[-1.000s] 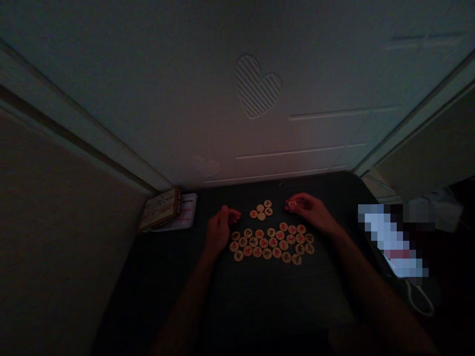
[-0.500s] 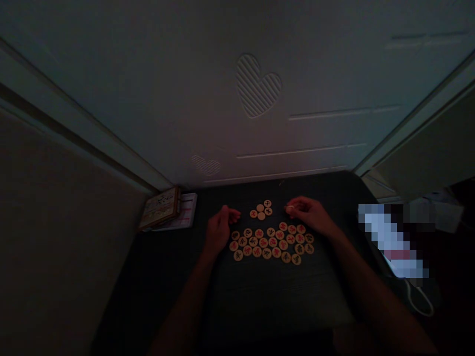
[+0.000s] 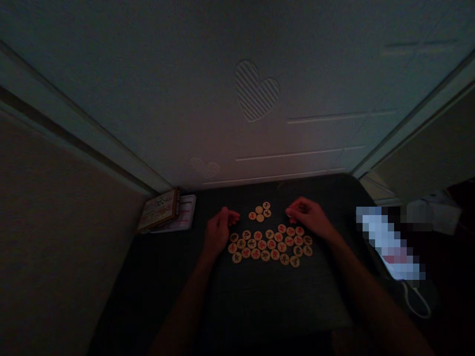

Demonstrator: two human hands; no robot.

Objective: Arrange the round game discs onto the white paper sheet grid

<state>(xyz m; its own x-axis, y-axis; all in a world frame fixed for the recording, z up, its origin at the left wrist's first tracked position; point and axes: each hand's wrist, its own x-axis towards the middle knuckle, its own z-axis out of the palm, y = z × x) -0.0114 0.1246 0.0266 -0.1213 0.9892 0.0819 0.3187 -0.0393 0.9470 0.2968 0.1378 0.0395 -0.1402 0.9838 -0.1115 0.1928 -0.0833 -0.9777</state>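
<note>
Several round wooden xiangqi pieces [image 3: 261, 244] lie in loose rows on the dark table, with red or black characters facing up. Behind them is a small cluster of pieces; two are blank side up, one of them a plain disc [image 3: 260, 217]. My right hand [image 3: 305, 213] is just right of the cluster, fingertips pinched on a xiangqi piece [image 3: 289, 213] that they mostly hide. On the left, my left hand [image 3: 218, 228] rests beside the rows, its fingers loosely bent and apart, with nothing visible in them.
At the back left, a wooden box [image 3: 159, 210] with a patterned top lies on a white-and-pink flat item [image 3: 188, 212]. A pale panel with embossed hearts [image 3: 257, 91] rises behind the table [image 3: 260, 301]. To the right are a blurred bright object [image 3: 393, 244] and a white cord loop [image 3: 417, 304].
The piece in my right hand has turned within the fingertips and shows less. My left hand and the pieces on the table stay put; the view has shifted slightly.
</note>
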